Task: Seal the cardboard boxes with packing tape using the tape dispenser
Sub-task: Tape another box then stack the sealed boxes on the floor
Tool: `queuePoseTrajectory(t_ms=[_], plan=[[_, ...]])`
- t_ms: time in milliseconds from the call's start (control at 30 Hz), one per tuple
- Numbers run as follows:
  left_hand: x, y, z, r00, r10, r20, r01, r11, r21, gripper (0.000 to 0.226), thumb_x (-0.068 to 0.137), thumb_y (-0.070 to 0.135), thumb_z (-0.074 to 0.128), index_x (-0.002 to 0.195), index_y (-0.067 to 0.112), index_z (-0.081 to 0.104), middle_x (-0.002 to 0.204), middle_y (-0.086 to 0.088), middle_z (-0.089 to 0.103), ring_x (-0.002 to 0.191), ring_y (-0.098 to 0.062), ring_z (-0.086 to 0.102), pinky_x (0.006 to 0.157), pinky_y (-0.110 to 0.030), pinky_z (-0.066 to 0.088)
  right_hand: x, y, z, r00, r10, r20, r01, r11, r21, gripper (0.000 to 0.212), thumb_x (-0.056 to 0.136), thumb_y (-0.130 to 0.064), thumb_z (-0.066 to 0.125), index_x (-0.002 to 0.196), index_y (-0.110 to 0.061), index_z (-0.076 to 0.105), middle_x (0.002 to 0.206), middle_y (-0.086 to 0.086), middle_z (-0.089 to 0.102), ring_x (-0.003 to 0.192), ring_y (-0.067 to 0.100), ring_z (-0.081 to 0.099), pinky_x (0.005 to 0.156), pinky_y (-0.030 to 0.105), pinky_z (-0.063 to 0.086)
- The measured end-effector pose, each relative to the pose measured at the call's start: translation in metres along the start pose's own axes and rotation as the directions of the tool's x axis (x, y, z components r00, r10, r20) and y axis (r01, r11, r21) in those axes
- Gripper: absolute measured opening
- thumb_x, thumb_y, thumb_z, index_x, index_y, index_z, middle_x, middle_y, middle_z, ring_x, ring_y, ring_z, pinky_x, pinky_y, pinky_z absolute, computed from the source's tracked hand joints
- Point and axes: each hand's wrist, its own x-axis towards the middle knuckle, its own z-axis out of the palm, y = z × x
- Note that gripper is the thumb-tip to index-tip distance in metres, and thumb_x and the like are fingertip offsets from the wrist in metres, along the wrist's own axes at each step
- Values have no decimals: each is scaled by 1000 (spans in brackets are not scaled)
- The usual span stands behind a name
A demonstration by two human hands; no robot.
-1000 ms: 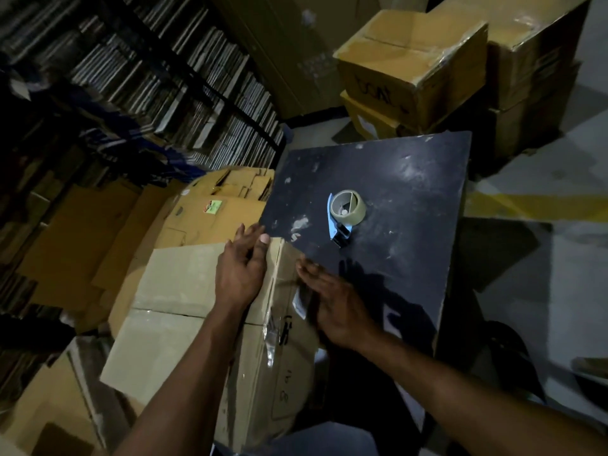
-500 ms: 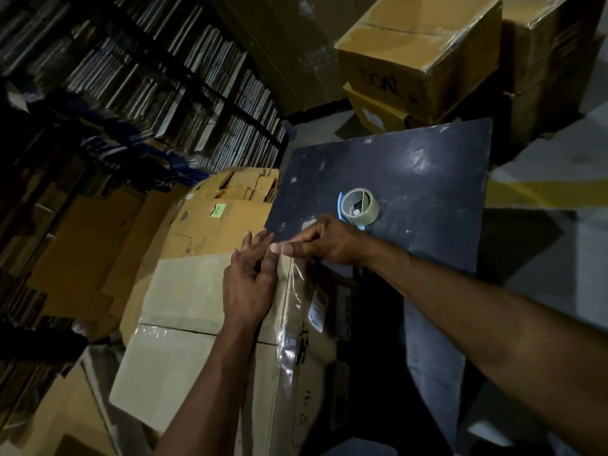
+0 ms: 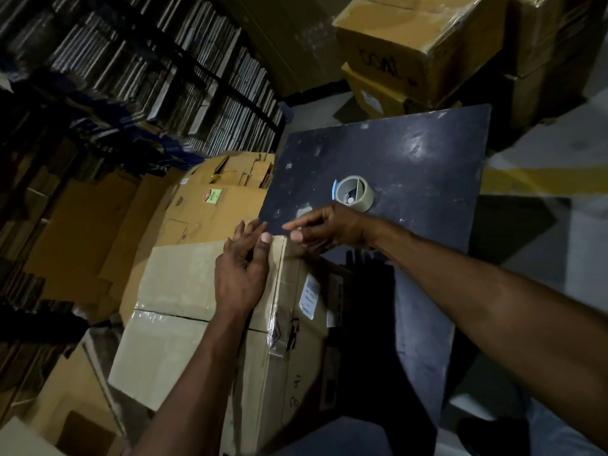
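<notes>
A pale cardboard box stands in front of me, its top flaps closed and clear tape running down its right edge. My left hand rests on the box top at the far right corner, fingers stretched forward. My right hand hovers just right of that corner, index finger extended, other fingers loosely curled, holding nothing I can see. The tape dispenser, a beige roll with a blue part, lies on the dark board beyond my right hand.
Flattened cardboard and an open brown box lie behind the pale box. Stacked sealed boxes stand at the far right. Shelves packed with flat stock fill the left. Grey floor with a yellow line lies to the right.
My right hand rose from the box's side to its top far corner and is now lifting slightly off it. My left hand stayed on the box top.
</notes>
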Motion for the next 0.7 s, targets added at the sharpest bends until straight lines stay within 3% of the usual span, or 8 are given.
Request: queuePoseTrajectory(t_ms=[133, 267, 333, 400, 467, 533, 600, 700], plan=[[0, 0, 1, 1000, 0, 6, 0, 1000, -4, 44, 104, 50, 52, 137, 26, 68, 151, 8, 57, 151, -1, 32, 128, -52, 24, 7, 9, 13, 991, -102, -87, 96, 993, -65, 39, 78, -10, 86, 115, -16, 76, 93, -8, 79, 92, 5, 72, 87, 27, 59], [0, 2, -2, 1000, 19, 18, -19, 1000, -16, 41, 107, 48, 52, 139, 26, 67, 154, 5, 54, 153, -6, 31, 126, -54, 25, -2, 32, -1, 994, -40, -105, 7, 954, -299, 63, 77, 10, 81, 133, -14, 66, 102, -15, 73, 90, -1, 69, 86, 19, 54], [-2, 4, -1, 1000, 16, 21, -15, 999, -39, 42, 107, 47, 54, 141, 25, 65, 156, 1, 53, 153, -10, 33, 125, -53, 28, -20, 49, -2, 982, -92, -167, -14, 840, -543, 72, 77, -3, 87, 142, -14, 60, 107, -16, 68, 89, -1, 66, 88, 28, 55], [-9, 9, -5, 999, -17, -29, 13, 992, -129, 44, 105, 46, 58, 140, 21, 66, 153, -2, 55, 149, -9, 40, 123, -45, 37, -49, 64, 13, 943, -167, -289, -68, 750, -658, 78, 75, -20, 91, 145, -14, 57, 118, 2, 72, 99, 18, 71, 92, 43, 57], [-19, 13, -16, 990, -46, -133, 14, 973, -228, 39, 105, 40, 60, 134, 16, 70, 137, 1, 68, 133, -5, 58, 111, -34, 50, -77, 70, 41, 874, -284, -396, -96, 697, -711, 66, 77, -24, 89, 138, -14, 65, 118, 12, 73, 101, 26, 72, 90, 39, 57], [-36, 15, -32, 980, -37, -193, -5, 976, -216, 34, 104, 37, 61, 125, 14, 76, 117, 7, 76, 111, -1, 70, 96, -32, 58, -97, 63, 72, 837, -353, -419, -64, 697, -715, 38, 80, -25, 87, 115, -14, 77, 104, 8, 77, 90, 20, 71, 81, 26, 52], [-65, 14, -49, 986, -20, -167, -5, 990, -144, 31, 102, 36, 62, 121, 16, 78, 114, 7, 77, 107, -4, 71, 93, -38, 60, -113, 53, 101, 871, -344, -351, 26, 745, -667, 14, 84, -24, 84, 96, -17, 82, 93, -2, 77, 83, 9, 69, 78, 20, 50], [-130, 2, -79, 987, -14, -158, 9, 999, -31, 26, 102, 36, 65, 116, 20, 81, 109, 8, 79, 102, -4, 73, 79, -36, 61, -133, 49, 134, 926, -275, -258, 57, 778, -626, 3, 86, -19, 83, 89, -18, 81, 87, -14, 71, 84, 0, 65, 78, 7, 45]])
